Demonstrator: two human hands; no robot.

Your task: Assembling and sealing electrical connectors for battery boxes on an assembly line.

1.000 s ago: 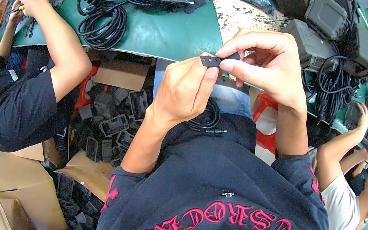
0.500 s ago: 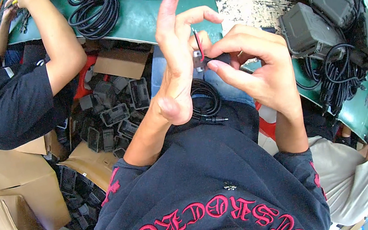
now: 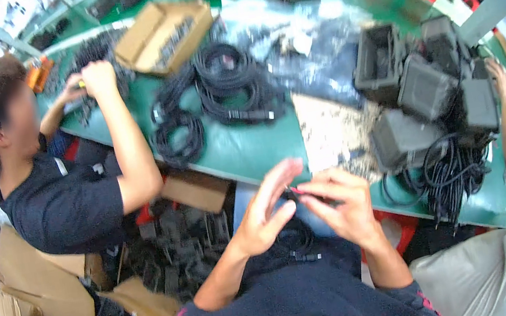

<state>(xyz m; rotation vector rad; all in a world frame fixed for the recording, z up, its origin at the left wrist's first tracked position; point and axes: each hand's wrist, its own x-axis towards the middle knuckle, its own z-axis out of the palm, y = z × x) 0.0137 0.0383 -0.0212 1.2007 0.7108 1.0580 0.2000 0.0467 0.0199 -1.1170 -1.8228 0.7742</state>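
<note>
Both my hands are raised close together over my lap, in front of the green table's edge. My right hand (image 3: 343, 202) is closed in a pinch on a small dark part with a red wire (image 3: 295, 191); its exact kind is blurred. Close beside that part, my left hand (image 3: 263, 218) has its fingers stretched out and its thumb apart, and I see no firm grip in it. Below the hands, a coiled black cable (image 3: 295, 239) with a plug end lies on my lap.
Coils of black corrugated cable (image 3: 231, 85) lie on the green table (image 3: 253, 158). Grey plastic boxes (image 3: 428, 85) and a black cable bundle (image 3: 448, 185) are at the right. A co-worker (image 3: 67, 209) sits at left, another (image 3: 491, 259) at right. Cardboard boxes (image 3: 48, 293) stand lower left.
The view has tilted up, showing more of the table. My hands appear lower in it. The left fingers have straightened and closed in toward the part; the right pinch continues.
</note>
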